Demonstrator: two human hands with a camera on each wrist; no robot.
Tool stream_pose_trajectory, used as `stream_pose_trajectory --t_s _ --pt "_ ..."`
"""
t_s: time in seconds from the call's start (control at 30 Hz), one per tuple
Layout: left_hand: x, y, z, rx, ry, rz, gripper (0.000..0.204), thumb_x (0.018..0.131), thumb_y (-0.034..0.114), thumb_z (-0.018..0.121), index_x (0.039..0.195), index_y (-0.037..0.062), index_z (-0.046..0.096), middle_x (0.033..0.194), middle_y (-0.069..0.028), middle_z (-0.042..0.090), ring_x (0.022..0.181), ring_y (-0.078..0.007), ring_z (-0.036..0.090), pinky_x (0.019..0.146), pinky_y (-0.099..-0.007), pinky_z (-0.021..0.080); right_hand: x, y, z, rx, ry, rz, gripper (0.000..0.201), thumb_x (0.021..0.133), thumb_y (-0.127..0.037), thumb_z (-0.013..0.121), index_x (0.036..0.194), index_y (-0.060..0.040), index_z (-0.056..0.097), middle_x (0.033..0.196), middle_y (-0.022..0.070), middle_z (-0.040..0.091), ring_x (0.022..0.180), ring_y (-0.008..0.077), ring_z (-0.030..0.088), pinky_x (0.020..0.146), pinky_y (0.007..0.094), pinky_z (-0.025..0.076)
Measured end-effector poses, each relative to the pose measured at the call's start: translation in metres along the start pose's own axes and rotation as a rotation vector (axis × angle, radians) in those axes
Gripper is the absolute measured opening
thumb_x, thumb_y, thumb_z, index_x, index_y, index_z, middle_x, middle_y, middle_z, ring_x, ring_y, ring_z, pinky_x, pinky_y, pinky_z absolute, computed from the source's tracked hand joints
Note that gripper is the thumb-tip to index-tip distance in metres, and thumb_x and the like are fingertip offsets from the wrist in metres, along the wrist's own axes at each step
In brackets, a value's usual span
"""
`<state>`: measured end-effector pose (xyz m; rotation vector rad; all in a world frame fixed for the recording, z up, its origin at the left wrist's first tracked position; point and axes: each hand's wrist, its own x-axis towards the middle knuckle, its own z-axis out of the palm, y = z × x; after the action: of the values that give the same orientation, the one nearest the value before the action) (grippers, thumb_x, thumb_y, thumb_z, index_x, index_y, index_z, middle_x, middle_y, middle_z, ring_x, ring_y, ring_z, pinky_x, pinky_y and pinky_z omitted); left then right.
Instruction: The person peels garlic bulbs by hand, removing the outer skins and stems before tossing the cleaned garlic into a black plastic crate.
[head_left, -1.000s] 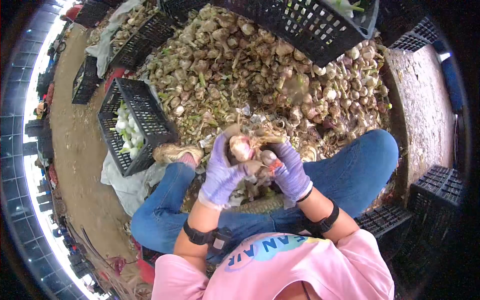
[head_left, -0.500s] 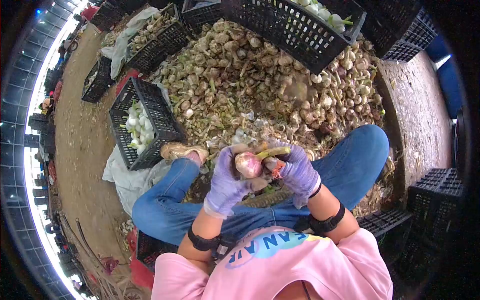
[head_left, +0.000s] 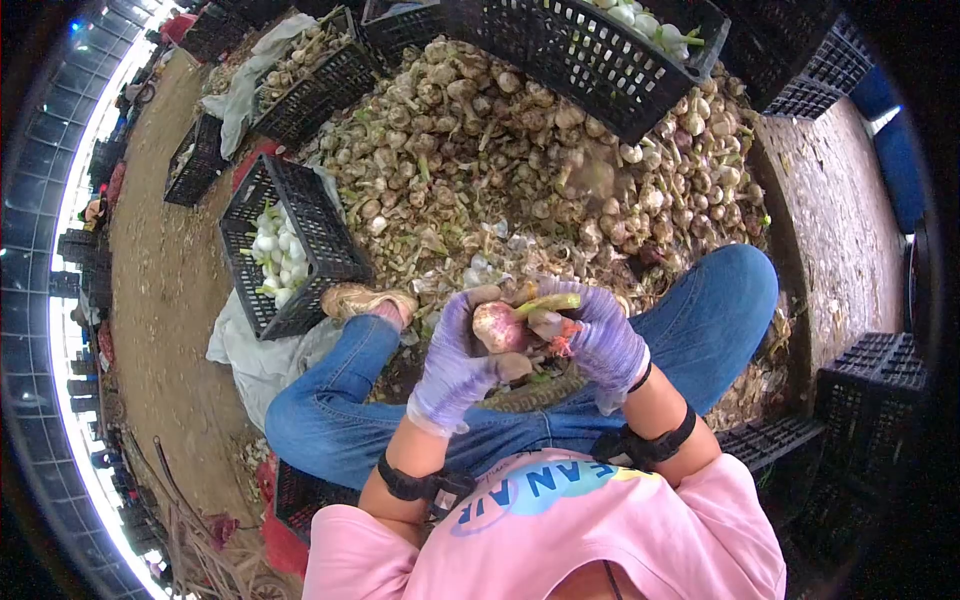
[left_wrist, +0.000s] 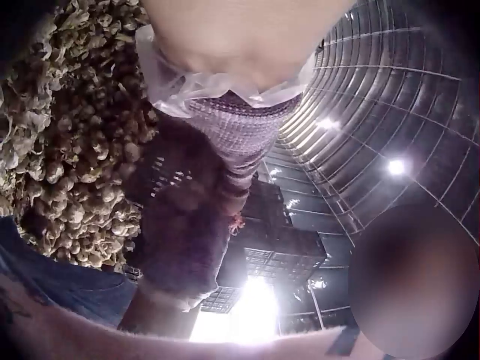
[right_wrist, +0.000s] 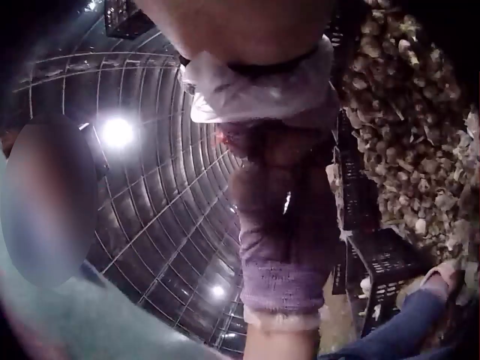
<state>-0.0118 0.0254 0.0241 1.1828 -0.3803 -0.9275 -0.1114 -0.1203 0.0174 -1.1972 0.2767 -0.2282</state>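
Note:
A garlic bulb (head_left: 496,327) with pink-white skin and a short green stem (head_left: 547,304) is held between two gloved hands above the person's lap. My left hand (head_left: 452,352), in a purple knit glove with soiled fingertips, grips the bulb from the left, fingers above and thumb below. From the right, my right hand (head_left: 597,338) is curled at the stem, its thumb close to the neck of the bulb. Orange-red material (head_left: 564,338) shows at that thumb. In both wrist views the gloves hide the bulb.
A large pile of untrimmed garlic (head_left: 470,120) lies ahead. A black crate (head_left: 325,262) of cleaned white bulbs stands at the left, and another black crate (head_left: 600,75) with white bulbs at the top. Peel scraps (head_left: 490,265) lie before the hands. Stacked crates (head_left: 870,375) stand at right.
Loose brown outer leaves hung around the bulb a second ago; now its pinkish skin and bare green stem show. Over the last half second the hands have hardly moved.

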Motion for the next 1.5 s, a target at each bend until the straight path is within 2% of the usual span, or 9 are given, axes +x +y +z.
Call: stream_pose_trajectory --t_s 0.23,0.37,1.0,1.1,1.17,1.33,1.4,1.47,1.5 --pt "0.0 0.003 -0.009 -0.17 -0.119 -0.2 0.076 0.061 0.036 0.082 0.119 0.005 0.044 0.109 -0.0056 0.052 0.097 -0.015 0.052 0.084 -0.0268 0.044 0.003 0.01 -0.003 -0.164 0.033 -0.144 0.018 0.082 -0.011 0.06 0.095 0.0005 0.062 0.079 0.0024 0.06 0.066 0.0086 0.055 0.059 0.0245 0.045" --pt "0.002 -0.006 -0.007 -0.153 -0.12 -0.098 0.076 0.061 0.037 0.081 0.119 0.0048 0.044 0.112 -0.0062 0.052 0.1 -0.0164 0.052 0.086 -0.0281 0.043 -0.004 0.007 -0.007 0.284 -0.064 0.044 0.02 0.082 -0.011 0.06 0.098 -0.0002 0.062 0.083 0.0036 0.062 0.074 0.009 0.056 0.065 0.0254 0.046" --pt "0.0 0.005 0.001 -0.059 -0.043 -0.04 0.072 0.065 0.036 0.078 0.12 0.0047 0.044 0.112 -0.008 0.053 0.094 -0.015 0.054 0.074 -0.0297 0.05 -0.002 -0.006 0.003 0.122 0.025 0.159 0.022 0.083 -0.014 0.06 0.1 -0.0003 0.061 0.077 0.0024 0.059 0.068 0.0085 0.053 0.062 0.0242 0.045" --pt "0.001 0.004 -0.003 -0.161 0.016 -0.187 0.07 0.069 0.046 0.072 0.119 0.004 0.045 0.105 -0.0073 0.056 0.088 -0.0146 0.055 0.066 -0.0288 0.05 0.003 0.004 -0.005 -0.055 -0.056 0.017 0.024 0.079 -0.012 0.062 0.1 -0.0005 0.062 0.077 0.0055 0.06 0.069 0.0105 0.055 0.063 0.0258 0.046" --pt "0.008 -0.007 -0.019 -0.38 0.059 -0.458 0.069 0.073 0.057 0.063 0.113 0.0032 0.047 0.091 -0.0059 0.058 0.077 -0.0138 0.056 0.061 -0.0258 0.048 0.005 0.006 -0.007 -0.687 -0.046 -0.313 0.026 0.075 -0.009 0.061 0.1 -0.0009 0.062 0.08 0.0084 0.062 0.072 0.0131 0.058 0.065 0.0276 0.046" --pt "0.017 -0.013 -0.01 -0.148 -0.035 -0.168 0.065 0.073 0.047 0.068 0.117 0.0047 0.046 0.094 -0.0053 0.057 0.086 -0.0162 0.056 0.075 -0.0284 0.046 0.003 0.018 0.0 -0.231 0.138 -0.024 0.029 0.072 -0.007 0.056 0.1 -0.0007 0.061 0.08 0.0136 0.061 0.074 0.0221 0.061 0.066 0.0306 0.048" --pt "0.008 -0.008 0.011 0.268 0.108 0.291 0.056 0.077 0.027 0.068 0.121 0.0014 0.044 0.102 -0.0066 0.06 0.083 -0.0151 0.057 0.076 -0.0278 0.048 0.006 0.029 -0.005 -0.124 0.103 -0.114 0.051 0.078 -0.041 0.065 0.104 0.0015 0.057 0.085 0.0069 0.059 0.075 0.0113 0.055 0.064 0.0259 0.045" --pt "0.018 -0.006 -0.024 0.583 0.079 0.26 0.068 0.074 0.048 0.067 0.121 0.0034 0.045 0.104 -0.006 0.057 0.098 -0.0177 0.056 0.085 -0.0298 0.044 0.009 0.01 -0.012 -0.419 0.037 -0.171 0.048 0.079 -0.041 0.063 0.102 0.001 0.058 0.085 0.0067 0.058 0.073 0.0127 0.055 0.064 0.0267 0.044" --pt "0.026 -0.002 -0.037 0.424 -0.137 -0.022 0.067 0.076 0.051 0.063 0.119 0.0033 0.047 0.108 -0.0066 0.056 0.099 -0.0176 0.055 0.086 -0.0292 0.043 0.011 -0.003 -0.013 -0.561 -0.126 -0.287 0.047 0.08 -0.042 0.062 0.1 0.0007 0.059 0.084 0.0067 0.057 0.074 0.0135 0.055 0.065 0.0273 0.044"
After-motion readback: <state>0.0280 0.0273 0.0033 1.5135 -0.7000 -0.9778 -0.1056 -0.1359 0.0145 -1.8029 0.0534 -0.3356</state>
